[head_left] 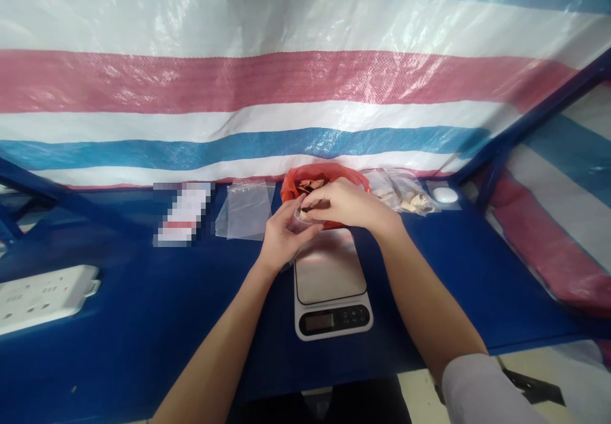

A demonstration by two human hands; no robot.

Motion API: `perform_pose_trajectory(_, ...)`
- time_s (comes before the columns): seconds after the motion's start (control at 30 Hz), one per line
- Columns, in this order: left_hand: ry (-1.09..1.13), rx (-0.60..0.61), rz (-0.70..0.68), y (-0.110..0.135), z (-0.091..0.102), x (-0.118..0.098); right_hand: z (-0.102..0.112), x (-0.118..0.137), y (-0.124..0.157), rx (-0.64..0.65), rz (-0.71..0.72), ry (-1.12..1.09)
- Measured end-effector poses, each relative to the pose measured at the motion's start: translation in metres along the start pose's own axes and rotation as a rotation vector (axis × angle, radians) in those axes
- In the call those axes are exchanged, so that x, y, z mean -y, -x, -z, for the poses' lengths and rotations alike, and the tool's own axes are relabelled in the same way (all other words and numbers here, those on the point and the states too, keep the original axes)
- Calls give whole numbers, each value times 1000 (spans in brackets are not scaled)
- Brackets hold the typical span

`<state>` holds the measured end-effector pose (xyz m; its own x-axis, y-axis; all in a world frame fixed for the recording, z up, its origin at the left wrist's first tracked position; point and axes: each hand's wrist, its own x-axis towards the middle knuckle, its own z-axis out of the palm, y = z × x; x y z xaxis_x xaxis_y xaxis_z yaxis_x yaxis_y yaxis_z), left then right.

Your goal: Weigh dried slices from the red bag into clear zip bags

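My left hand (286, 238) and my right hand (346, 202) meet above the back of a digital kitchen scale (330, 312). Between their fingers they pinch a small clear plastic bag (305, 215) holding a brown piece (317, 204). Most of that bag is hidden by my fingers. Just behind my hands stands an open red plastic bag (298, 182) with brown pieces inside. The scale's steel platform (329, 266) sits below my hands, apparently without contact.
Clear bags of pale pieces (405, 193) lie on the blue table (143, 347) at right, beyond them a round white object (445, 195). At left are a flat clear bag (245, 211), a blurred-out card (181, 214) and a white power strip (42, 298). Striped tarpaulin (286, 80) forms the backdrop.
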<state>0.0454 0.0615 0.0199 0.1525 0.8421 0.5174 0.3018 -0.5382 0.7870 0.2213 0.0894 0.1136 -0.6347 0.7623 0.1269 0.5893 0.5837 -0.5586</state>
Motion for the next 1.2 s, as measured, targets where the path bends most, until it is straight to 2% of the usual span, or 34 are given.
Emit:
perform_pose_trajectory(0.13, -15, 5, -12, 0, 1, 0, -2, 0, -1, 15, 20, 30)
perform_pose_trajectory(0.47, -19, -18, 3, -1, 1, 2, -2, -2, 1, -4, 33, -110)
perform_pose_trajectory(0.6, -25, -54, -6, -1, 1, 4, 4, -7, 5, -12, 31, -139)
perform_pose_trajectory(0.8, -21, -83, -3, 0, 2, 6, 23, -31, 19, -197, -59, -92)
perform_pose_trajectory(0.93, -21, -79, 8, -1, 1, 6, 27, -48, 24, -243, -151, -68)
perform_pose_trajectory(1.03, -16, -74, 10, 0, 0, 7, 22, -57, 22, -227, -181, 14)
perform_pose_trajectory(1.2, -8, -74, 10, 1, -1, 11, 14, -70, 15, -91, -200, 151)
